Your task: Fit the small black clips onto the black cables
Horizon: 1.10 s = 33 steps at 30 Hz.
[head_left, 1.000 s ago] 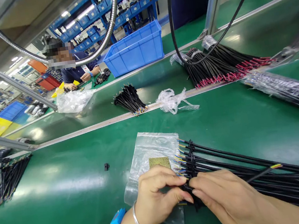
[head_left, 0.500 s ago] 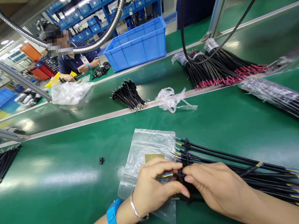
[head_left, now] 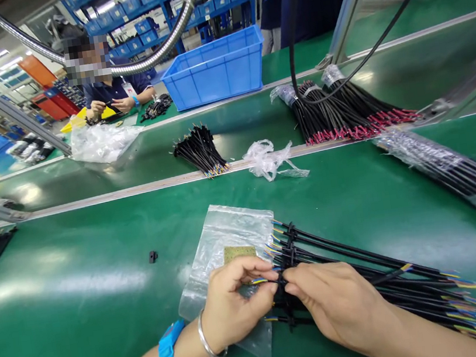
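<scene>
**Q:** Both hands meet at the middle of the picture. What do they hold?

**A:** We see our left hand (head_left: 233, 303) with thumb and forefinger pinched shut on the stripped coloured tips of one black cable (head_left: 263, 281). Our right hand (head_left: 340, 306) is pinched too, its fingertips (head_left: 289, 287) closed on a small black clip on that same cable, almost touching the left fingers. Neither hand is spread; the other fingers curl loosely.

**Q:** Where does the cable lie?

**A:** It belongs to a fan of black cables (head_left: 380, 276) lying flat on the green bench (head_left: 102, 280), running away to our right, coloured wire ends showing at both ends. Their near ends rest on a clear plastic bag (head_left: 221, 246) under our left hand.

**Q:** How will it handle?

**A:** We judge it light and limp, easy to lift but prone to sag and tangle with its neighbours. The thin bare wire ends look delicate and would bend or fray, so the sheath just behind the tips, or the clip, seems the safer grip.

**Q:** And further out?

**A:** A tiny black part (head_left: 153, 256) lies alone to the left. Beyond, a crumpled plastic wrap (head_left: 268, 159), a small cable bundle (head_left: 199, 151), a red-tipped bundle (head_left: 339, 114), a blue crate (head_left: 216, 66) and a seated co-worker (head_left: 113, 92).
</scene>
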Available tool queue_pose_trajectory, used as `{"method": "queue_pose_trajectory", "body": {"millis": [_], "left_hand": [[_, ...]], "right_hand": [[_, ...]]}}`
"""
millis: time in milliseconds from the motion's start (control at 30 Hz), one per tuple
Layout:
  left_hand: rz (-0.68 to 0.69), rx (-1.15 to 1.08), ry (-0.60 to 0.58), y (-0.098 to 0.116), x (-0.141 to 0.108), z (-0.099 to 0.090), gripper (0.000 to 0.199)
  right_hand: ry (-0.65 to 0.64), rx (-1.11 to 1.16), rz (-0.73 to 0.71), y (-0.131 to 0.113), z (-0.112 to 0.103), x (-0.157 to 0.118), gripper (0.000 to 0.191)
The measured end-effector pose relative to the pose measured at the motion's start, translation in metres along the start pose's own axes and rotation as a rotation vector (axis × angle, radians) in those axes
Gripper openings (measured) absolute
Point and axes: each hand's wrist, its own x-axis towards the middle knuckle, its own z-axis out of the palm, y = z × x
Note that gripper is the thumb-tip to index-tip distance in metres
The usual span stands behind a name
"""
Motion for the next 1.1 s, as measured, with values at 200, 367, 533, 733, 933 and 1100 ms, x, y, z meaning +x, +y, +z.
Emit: {"method": "queue_pose_trajectory", "body": {"millis": [200,367,533,733,933,1100], "left_hand": [[0.044,0.074,-0.006,0.0,-0.004,0.002,0.036],[0.036,0.043,0.027,-0.003,0.003,-0.004,0.047],[0.102,0.168,0.137,-0.011,0.013,-0.021,0.025],[0.15,0.292,0.176,-0.013,0.016,-0.029,0.016],[0.14,0.324,0.196,-0.017,0.016,-0.034,0.015],[0.143,0.334,0.202,-0.018,0.016,-0.037,0.015]], "right_hand": [[-0.026,0.005,-0.01,-0.002,-0.006,-0.003,0.02],[0.065,-0.241,0.043,0.021,-0.02,-0.001,0.016],[-0.1,-0.467,0.173,0.045,-0.016,-0.004,0.026],[-0.148,-0.247,0.26,0.049,-0.01,-0.004,0.026],[-0.114,-0.106,0.294,0.053,-0.011,-0.005,0.022],[-0.106,-0.081,0.28,0.052,-0.011,-0.004,0.025]]}}
